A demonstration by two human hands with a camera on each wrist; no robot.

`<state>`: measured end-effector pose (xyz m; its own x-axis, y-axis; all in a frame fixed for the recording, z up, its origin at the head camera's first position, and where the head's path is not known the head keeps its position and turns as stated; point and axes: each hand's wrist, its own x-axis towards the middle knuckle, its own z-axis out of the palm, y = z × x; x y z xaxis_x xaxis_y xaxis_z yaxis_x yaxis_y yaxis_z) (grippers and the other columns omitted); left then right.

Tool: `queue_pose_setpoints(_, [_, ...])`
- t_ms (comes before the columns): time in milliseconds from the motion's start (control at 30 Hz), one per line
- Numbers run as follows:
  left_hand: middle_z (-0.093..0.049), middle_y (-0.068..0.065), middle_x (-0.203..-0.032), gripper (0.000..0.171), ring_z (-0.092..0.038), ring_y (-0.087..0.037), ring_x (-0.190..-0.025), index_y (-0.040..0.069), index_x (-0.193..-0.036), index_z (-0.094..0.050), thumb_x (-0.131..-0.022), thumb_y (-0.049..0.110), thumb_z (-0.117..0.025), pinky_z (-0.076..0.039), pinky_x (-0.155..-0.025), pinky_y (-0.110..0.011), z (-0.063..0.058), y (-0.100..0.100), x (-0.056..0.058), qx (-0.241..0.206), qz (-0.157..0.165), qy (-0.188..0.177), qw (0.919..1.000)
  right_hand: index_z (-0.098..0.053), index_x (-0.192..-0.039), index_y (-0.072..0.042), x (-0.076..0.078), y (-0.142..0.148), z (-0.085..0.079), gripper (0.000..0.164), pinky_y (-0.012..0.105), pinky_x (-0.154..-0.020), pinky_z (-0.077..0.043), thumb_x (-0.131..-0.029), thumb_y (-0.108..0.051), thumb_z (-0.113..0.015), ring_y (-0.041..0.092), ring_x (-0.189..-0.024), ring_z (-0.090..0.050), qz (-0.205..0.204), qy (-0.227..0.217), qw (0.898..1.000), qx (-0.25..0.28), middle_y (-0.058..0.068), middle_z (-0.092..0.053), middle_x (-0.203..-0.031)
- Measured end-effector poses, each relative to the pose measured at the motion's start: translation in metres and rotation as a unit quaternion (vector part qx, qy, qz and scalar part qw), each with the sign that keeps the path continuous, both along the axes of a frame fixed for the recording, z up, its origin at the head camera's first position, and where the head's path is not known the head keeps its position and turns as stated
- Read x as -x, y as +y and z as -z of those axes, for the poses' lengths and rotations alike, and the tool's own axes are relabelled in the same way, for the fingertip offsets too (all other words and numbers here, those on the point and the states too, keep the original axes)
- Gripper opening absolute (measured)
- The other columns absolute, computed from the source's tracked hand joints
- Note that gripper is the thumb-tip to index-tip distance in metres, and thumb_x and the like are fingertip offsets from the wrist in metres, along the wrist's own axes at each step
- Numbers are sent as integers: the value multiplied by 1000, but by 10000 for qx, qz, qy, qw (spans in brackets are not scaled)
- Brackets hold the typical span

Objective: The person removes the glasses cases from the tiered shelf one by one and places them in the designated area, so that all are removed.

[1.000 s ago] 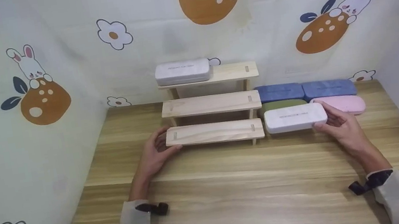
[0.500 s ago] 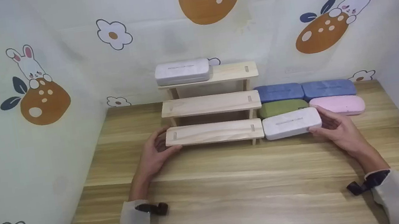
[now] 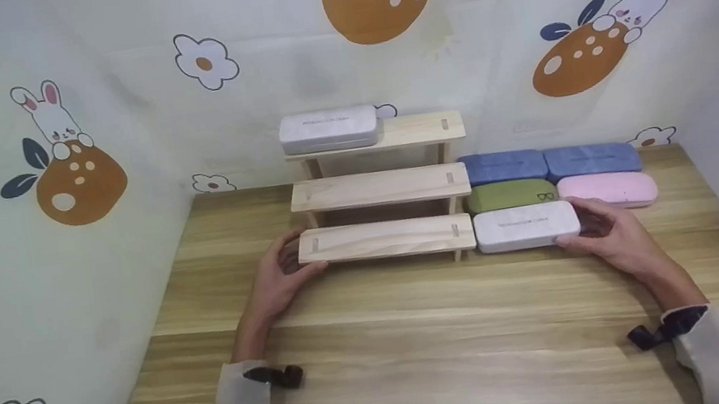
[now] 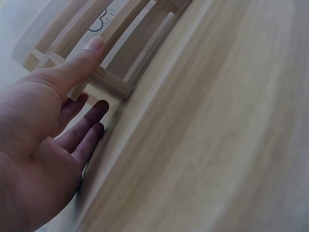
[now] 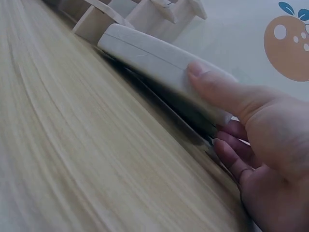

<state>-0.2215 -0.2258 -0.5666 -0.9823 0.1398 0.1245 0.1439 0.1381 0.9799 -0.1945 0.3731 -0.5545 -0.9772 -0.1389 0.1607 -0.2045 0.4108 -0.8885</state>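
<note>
A three-step wooden display stand (image 3: 386,239) stands on the table. At the left end of its lowest step, my left hand (image 3: 277,278) holds on, thumb along the front edge and fingers round the end. A white glasses case (image 3: 527,228) with small printing on its lid lies level just right of that step, in front of a green case. My right hand (image 3: 618,242) grips its right end; in the right wrist view the thumb is on the case's side, and a dark gap shows beneath the case (image 5: 154,55). Another white glasses case (image 3: 329,131) sits on the top step's left half.
Right of the stand lie two blue cases (image 3: 504,167) at the back, with a green case (image 3: 508,194) and a pink case (image 3: 607,190) before them. Printed cloth walls (image 3: 282,64) enclose the wood-grain table (image 3: 452,345) at the back and sides.
My right hand has brought the white glasses case slightly left and nearer the front, uncovering more of the green case; it tilted, then levelled. The left hand has stayed on the stand.
</note>
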Motion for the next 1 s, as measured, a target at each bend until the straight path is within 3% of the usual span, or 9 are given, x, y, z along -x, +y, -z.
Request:
queue_pose_setpoints(233, [-67, -20, -146, 82, -64, -35, -137, 0, -155, -51, -85, 9, -94, -56, -116, -34, 0, 0, 0, -3, -18, 21, 10000, -60, -152, -4, -1, -5, 1, 77, 12, -87, -59, -84, -14, -95, 5, -101, -72, -22, 99, 9989, -449, 20, -73, -129])
queue_pose_setpoints(467, [-67, -18, -147, 82, -64, -32, -138, 1, -156, -51, -87, 14, -93, -52, -120, -38, -1, 0, -1, 127, -20, -37, 9999, -61, -149, -2, 1, -7, 3, 74, 8, -89, -58, -84, -14, -95, -4, -101, -72, 19, 220, 9979, -609, 22, -75, -128])
queue_pose_setpoints(567, [-66, -19, -147, 82, -63, -32, -139, 0, -156, -50, -88, 14, -93, -52, -121, -40, -1, 0, -1, 114, -7, -53, 9999, -59, -150, 3, -4, -15, -7, 74, 8, -88, -58, -86, -13, -94, -3, -100, -71, 76, 233, 9969, -754, 25, -74, -127])
queue_pose_setpoints(700, [-67, -18, -147, 81, -63, -32, -139, -1, -155, -50, -88, 13, -93, -52, -120, -38, -1, 0, -1, 85, -14, -26, 10000, -57, -151, 4, -5, -18, -9, 75, 7, -89, -57, -87, -11, -93, -4, -100, -70, 182, 220, 9957, -881, 27, -74, -129])
queue_pose_setpoints(800, [-67, -19, -146, 81, -64, -32, -138, -1, -155, -51, -87, 14, -93, -52, -120, -38, -2, 0, -1, 97, -19, -3, 10000, -58, -152, 0, 1, -10, 3, 77, 6, -89, -56, -86, -14, -94, -6, -102, -69, 232, 151, 9958, -876, 25, -73, -131])
queue_pose_setpoints(1000, [-66, -18, -148, 84, -62, -33, -140, -1, -156, -49, -87, 15, -93, -50, -123, -42, -2, 0, -1, 121, -5, -14, 9999, -58, -152, -2, 2, -7, 4, 79, 7, -91, -57, -84, -16, -96, -6, -103, -70, 152, 90, 9974, -700, 23, -73, -134])
